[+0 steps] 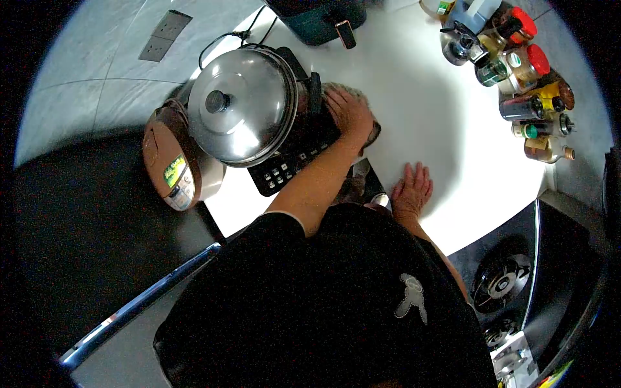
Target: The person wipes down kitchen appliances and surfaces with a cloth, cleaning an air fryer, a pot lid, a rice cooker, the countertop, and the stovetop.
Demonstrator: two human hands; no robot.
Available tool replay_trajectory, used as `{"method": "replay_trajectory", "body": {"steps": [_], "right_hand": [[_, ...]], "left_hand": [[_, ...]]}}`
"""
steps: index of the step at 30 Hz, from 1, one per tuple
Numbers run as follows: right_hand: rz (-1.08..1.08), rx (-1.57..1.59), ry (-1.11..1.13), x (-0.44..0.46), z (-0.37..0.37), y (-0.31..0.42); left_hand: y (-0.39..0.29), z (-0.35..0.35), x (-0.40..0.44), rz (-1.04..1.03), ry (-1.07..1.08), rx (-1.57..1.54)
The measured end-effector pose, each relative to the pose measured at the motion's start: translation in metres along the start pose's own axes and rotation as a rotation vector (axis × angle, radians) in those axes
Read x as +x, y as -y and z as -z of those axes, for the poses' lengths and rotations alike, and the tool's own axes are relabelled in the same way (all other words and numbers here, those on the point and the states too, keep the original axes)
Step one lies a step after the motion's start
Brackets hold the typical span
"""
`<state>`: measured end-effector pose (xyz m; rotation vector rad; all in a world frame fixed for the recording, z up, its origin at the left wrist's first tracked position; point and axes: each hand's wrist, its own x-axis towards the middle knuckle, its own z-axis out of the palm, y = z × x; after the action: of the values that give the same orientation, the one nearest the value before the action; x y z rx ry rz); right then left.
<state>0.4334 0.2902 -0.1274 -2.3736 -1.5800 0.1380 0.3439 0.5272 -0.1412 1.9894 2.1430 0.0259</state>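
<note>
My left hand (350, 113) presses on a greyish cloth (352, 92), its fingers bent over it, beside the black induction cooker (275, 173). Only the cloth's edges show around the hand. On the cooker sits a steel pot with a domed lid (242, 107); its black handle (315, 92) is just left of the cloth. My right hand (412, 192) lies flat on the white counter (414, 110), fingers apart, holding nothing.
A brown rice cooker (168, 158) stands left of the pot. Above is a dark green appliance (317, 19). Bottles and jars (521, 71) line the upper right. A gas burner (504, 283) is at the lower right. Under my left forearm is a dark item I cannot make out.
</note>
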Motion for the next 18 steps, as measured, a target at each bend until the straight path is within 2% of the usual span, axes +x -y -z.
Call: {"method": "replay_trajectory", "body": {"steps": [1, 3, 6, 10, 12, 13, 15, 16, 18], "right_hand": [[0.011, 0.006, -0.024, -0.001, -0.001, -0.002], [0.018, 0.007, -0.052, 0.000, -0.004, -0.006], [0.005, 0.010, -0.018, -0.002, -0.008, -0.008], [0.015, 0.039, -0.025, 0.000, -0.004, -0.006], [0.008, 0.054, 0.007, 0.001, -0.001, -0.004], [0.009, 0.056, 0.019, 0.000, 0.001, -0.002], [0.017, 0.061, 0.020, 0.004, 0.005, 0.002], [-0.014, 0.062, 0.073, 0.005, 0.008, 0.002], [-0.043, 0.057, 0.130, 0.004, 0.008, 0.001]], "left_hand": [[-0.001, -0.002, 0.004, 0.000, 0.005, 0.002], [-0.010, 0.000, 0.012, 0.102, -0.165, -0.156], [-0.018, 0.016, 0.020, 0.163, -0.141, -0.155], [-0.009, 0.011, 0.055, 0.126, -0.187, -0.121], [-0.004, 0.013, 0.063, -0.062, -0.147, 0.020], [-0.004, 0.013, 0.057, -0.054, -0.144, 0.023], [-0.014, 0.015, 0.041, -0.502, -0.081, 0.070], [-0.017, 0.017, 0.031, -0.501, -0.090, 0.069], [-0.016, 0.014, 0.007, -0.721, -0.020, -0.090]]}}
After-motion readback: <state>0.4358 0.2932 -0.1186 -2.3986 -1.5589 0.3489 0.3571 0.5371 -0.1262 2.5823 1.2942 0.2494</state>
